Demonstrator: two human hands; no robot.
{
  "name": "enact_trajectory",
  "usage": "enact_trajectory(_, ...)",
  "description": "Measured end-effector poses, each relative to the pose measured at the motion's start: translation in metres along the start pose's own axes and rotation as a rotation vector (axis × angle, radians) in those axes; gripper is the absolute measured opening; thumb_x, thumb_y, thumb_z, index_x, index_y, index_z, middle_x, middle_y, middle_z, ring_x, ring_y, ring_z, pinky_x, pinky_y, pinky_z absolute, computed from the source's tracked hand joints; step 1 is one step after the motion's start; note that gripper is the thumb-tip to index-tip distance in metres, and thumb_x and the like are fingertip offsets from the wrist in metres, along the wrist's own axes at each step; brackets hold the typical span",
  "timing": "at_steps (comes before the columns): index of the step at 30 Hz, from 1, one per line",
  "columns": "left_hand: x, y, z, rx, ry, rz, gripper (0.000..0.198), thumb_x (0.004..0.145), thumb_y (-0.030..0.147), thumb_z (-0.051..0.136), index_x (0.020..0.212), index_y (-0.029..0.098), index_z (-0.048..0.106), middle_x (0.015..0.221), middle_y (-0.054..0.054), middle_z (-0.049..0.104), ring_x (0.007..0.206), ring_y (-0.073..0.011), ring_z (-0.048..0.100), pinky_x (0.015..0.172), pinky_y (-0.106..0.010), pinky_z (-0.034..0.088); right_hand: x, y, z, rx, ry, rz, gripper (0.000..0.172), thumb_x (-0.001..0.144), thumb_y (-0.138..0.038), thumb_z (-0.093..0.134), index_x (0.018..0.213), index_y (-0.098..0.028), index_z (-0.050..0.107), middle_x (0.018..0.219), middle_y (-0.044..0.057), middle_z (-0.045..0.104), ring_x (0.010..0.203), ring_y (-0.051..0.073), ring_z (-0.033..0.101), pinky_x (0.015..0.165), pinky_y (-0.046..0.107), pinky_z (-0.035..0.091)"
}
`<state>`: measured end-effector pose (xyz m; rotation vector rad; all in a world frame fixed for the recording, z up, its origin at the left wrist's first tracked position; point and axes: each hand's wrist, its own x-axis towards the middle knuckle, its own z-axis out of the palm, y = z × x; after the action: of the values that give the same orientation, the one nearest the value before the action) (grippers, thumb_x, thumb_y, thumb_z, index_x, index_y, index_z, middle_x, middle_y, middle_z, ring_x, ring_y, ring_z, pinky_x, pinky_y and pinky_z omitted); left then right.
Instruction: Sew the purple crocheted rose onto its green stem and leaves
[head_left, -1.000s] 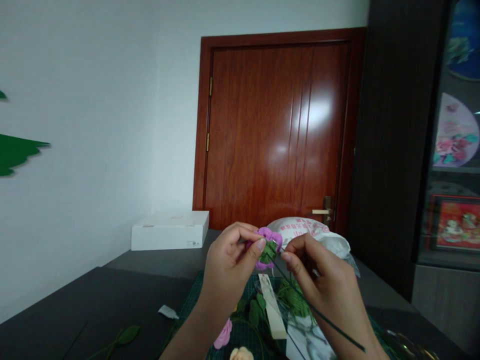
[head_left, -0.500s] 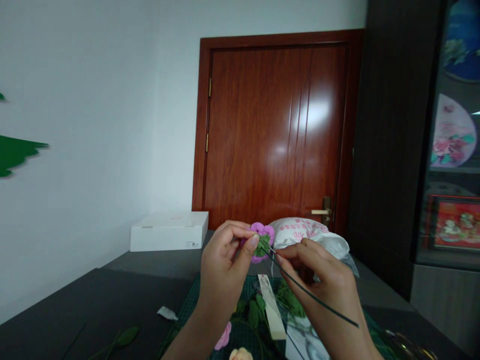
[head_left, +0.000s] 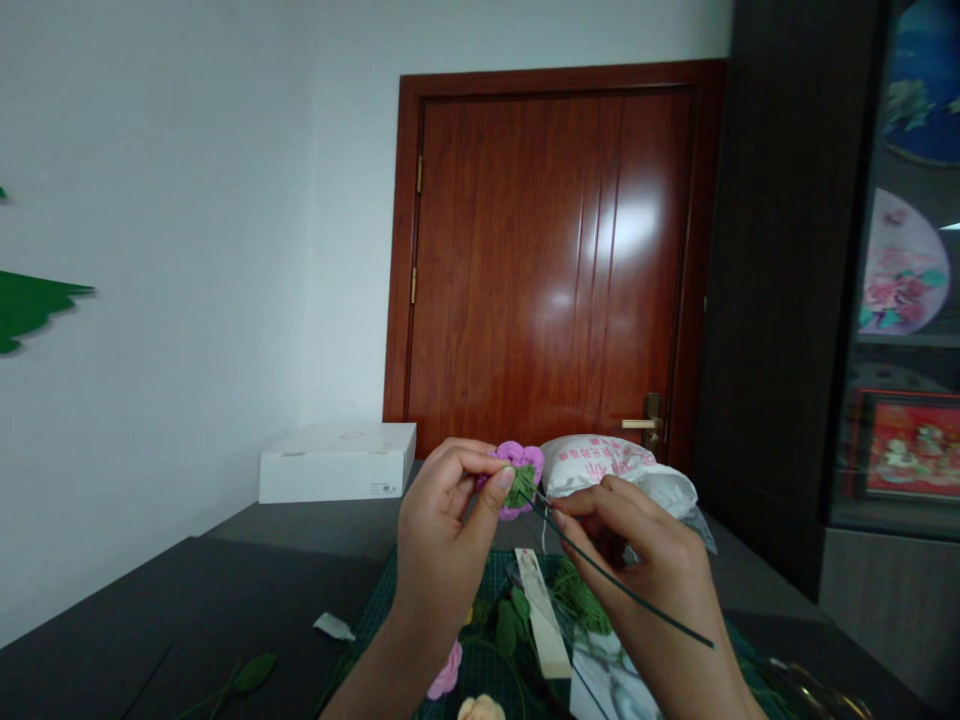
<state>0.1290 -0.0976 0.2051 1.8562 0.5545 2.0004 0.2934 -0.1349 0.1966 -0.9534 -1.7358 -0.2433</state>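
Note:
A small purple crocheted flower (head_left: 531,458) with a green base (head_left: 519,488) is pinched between the thumb and fingers of my left hand (head_left: 450,520). From the green base a long dark green stem (head_left: 637,598) slants down to the right, passing in front of my right hand (head_left: 649,560). That hand is closed on a thin metal needle (head_left: 541,496), whose tip points at the green base. White thread (head_left: 545,535) hangs beside the flower.
Below the hands, a green cutting mat (head_left: 495,575) bears a pale strip (head_left: 541,615), green leaves (head_left: 508,628), green yarn (head_left: 581,597), and pink (head_left: 445,672) and cream (head_left: 481,709) flowers. Behind are a white box (head_left: 330,475) and a white plastic bag (head_left: 592,460). Scissors (head_left: 814,690) lie at right.
My left hand and the purple flower have shifted slightly left. My right hand has stayed almost in place, with the needle a little farther out from the green base.

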Motion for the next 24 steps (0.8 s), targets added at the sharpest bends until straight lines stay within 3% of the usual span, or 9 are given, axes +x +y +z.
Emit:
enact_trajectory(7, 0.0001, -0.0013, -0.0009, 0.034, -0.010, 0.014, 0.006, 0.088, 0.014, 0.063, 0.085, 0.019, 0.064, 0.095, -0.004, 0.061, 0.092, -0.0180, 0.065, 0.080, -0.030, 0.056, 0.0000, -0.0012, 0.0000, 0.007, 0.004, -0.018, 0.016, 0.091, -0.016, 0.056, 0.082, -0.021, 0.068, 0.069, 0.000, 0.057, 0.058, 0.013, 0.056, 0.053, 0.024, 0.042)
enact_trajectory(14, -0.0011, -0.0077, -0.0029, 0.166, -0.026, 0.134, 0.007, 0.090, 0.014, 0.063, 0.087, 0.021, 0.064, 0.097, -0.004, 0.062, 0.092, -0.0191, 0.065, 0.081, -0.034, 0.055, 0.0003, 0.0042, 0.0025, 0.004, -0.009, -0.068, 0.014, 0.089, -0.014, 0.058, 0.081, -0.022, 0.066, 0.067, -0.001, 0.056, 0.055, 0.013, 0.054, 0.050, 0.023, 0.039)
enact_trajectory(24, 0.0006, -0.0082, -0.0035, 0.135, -0.023, 0.108, 0.006, 0.090, 0.015, 0.062, 0.088, 0.020, 0.064, 0.097, -0.004, 0.061, 0.092, -0.0188, 0.064, 0.080, -0.033, 0.054, 0.0020, 0.0049, 0.0035, 0.056, -0.002, -0.033, 0.013, 0.089, -0.015, 0.059, 0.079, -0.021, 0.065, 0.066, -0.003, 0.056, 0.054, 0.012, 0.052, 0.049, 0.021, 0.039)
